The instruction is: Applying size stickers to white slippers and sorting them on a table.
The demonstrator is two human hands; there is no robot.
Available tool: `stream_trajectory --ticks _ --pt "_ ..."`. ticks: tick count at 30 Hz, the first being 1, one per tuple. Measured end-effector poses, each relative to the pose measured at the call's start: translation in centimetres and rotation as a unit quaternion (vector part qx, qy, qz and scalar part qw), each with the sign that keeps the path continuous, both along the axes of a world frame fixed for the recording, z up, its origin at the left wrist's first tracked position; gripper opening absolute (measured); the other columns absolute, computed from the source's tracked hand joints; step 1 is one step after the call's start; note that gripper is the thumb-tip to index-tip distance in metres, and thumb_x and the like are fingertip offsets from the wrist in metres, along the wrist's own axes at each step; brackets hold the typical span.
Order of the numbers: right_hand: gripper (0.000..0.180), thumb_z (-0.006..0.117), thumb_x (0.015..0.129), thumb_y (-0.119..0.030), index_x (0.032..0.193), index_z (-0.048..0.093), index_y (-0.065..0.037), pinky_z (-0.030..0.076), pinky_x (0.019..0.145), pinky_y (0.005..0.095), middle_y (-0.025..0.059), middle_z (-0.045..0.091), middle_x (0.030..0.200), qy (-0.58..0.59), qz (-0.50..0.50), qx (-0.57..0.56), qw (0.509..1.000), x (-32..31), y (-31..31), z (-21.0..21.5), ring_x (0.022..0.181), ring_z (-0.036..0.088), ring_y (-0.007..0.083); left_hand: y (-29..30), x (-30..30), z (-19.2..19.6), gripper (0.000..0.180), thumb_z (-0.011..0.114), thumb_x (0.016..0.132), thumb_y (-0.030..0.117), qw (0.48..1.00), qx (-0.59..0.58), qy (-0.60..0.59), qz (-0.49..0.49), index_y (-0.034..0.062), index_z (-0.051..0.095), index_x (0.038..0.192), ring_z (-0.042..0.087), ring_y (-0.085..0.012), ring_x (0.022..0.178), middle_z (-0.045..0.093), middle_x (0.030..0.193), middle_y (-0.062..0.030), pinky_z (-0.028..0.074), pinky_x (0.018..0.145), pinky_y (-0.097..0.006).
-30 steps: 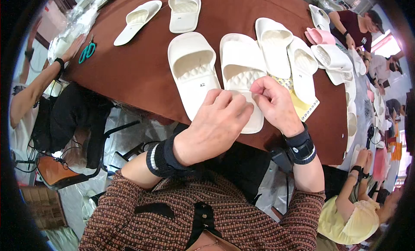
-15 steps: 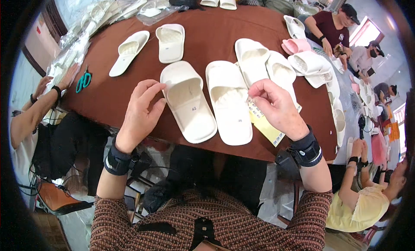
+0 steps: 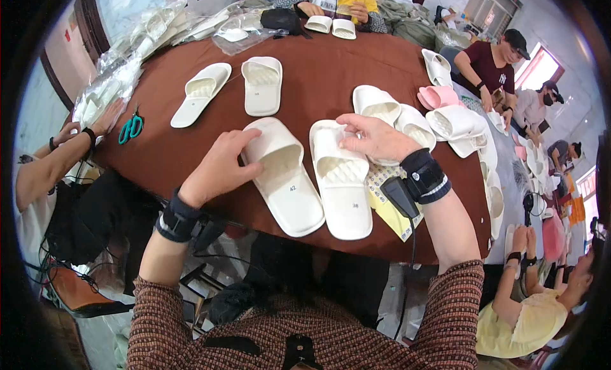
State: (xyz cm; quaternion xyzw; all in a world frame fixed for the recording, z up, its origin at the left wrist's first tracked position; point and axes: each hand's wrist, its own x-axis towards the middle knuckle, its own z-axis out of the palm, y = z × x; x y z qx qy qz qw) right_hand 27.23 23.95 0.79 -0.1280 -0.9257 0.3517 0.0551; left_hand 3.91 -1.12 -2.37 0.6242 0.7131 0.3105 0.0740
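Resting your left hand (image 3: pixel 219 167), fingers spread, on the left white slipper (image 3: pixel 284 174), you pinch the neighbouring right white slipper's (image 3: pixel 340 179) strap with your right hand (image 3: pixel 375 137); keep both flat.

Two slippers lie side by side on the tabletop (image 3: pixel 331 71) near its front edge: left slipper (image 3: pixel 284 176), right slipper (image 3: pixel 342 179) just beside it at 3 o'clock. Left hand (image 3: pixel 219 166) rests on the left slipper's far end, from 9 o'clock. Right hand (image 3: pixel 375 137) rests on the right slipper's far end, from 2 o'clock. Paper sheet (image 3: pixel 388 207) lies under the right slipper's 3 o'clock edge. Second pair (image 3: pixel 232 90) lies apart at 11 o'clock. Slipper cluster (image 3: pixel 417 115) at 2 o'clock, behind the right hand. Scissors (image 3: pixel 130 128) at 9 o'clock, near the tabletop's left edge. Bagged slippers (image 3: pixel 133 58) at 10 to 11 o'clock along the rim.
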Motion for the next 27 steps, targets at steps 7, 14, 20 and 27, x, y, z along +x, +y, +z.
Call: stream_trajectory --ticks 7,14,20,27 --pt "0.047 0.074 0.081 -0.031 0.11 0.067 0.005 0.052 0.079 0.0355 0.0195 0.07 0.097 0.004 0.021 0.04 0.999 1.8 -1.9 2.4 0.087 0.067 0.027 -5.1 1.2 0.2 0.066 0.078 0.076 0.024 0.998 -0.003 0.005 0.06 0.0024 0.053 0.133 0.052 -0.033 0.11 0.057 0.119 -0.0167 0.044 0.097 -0.039" --pt "0.03 0.076 0.08 -0.023 0.096 0.068 0.001 0.05 0.069 0.0298 0.008 0.066 0.08 0.04 -0.186 0.058 0.98 8.9 -3.5 4.7 0.075 0.063 0.0162 -7.3 3.2 0.2 0.067 0.082 0.075 0.031 0.996 0.017 0.033 0.077 0.0009 0.056 0.129 0.054 -0.0354 0.102 0.058 0.111 -0.0176 0.047 0.092 -0.042" --pt "0.019 0.071 0.092 -0.022 0.088 0.065 -0.004 0.04 0.059 0.0196 -0.0023 0.063 0.079 0.165 -0.31 -0.155 0.924 14.3 -4.0 2.7 0.065 0.051 0.0032 -7.6 4.9 0.4 0.06 0.079 0.08 0.027 0.996 0.021 0.064 0.063 0.0008 0.056 0.128 0.055 -0.0361 0.103 0.057 0.115 -0.0181 0.048 0.091 -0.042" --pt "0.027 0.069 0.092 -0.028 0.084 0.065 -0.002 0.033 0.041 0.0201 -0.0009 0.057 0.064 0.085 -0.359 -0.193 0.909 15.8 -6.6 0.6 0.047 0.045 0.0039 -7.4 8.9 -0.3 0.056 0.075 0.085 0.018 1.0 0.023 0.017 0.008 -0.0009 0.053 0.133 0.054 -0.0336 0.115 0.051 0.132 -0.0187 0.053 0.087 -0.036"
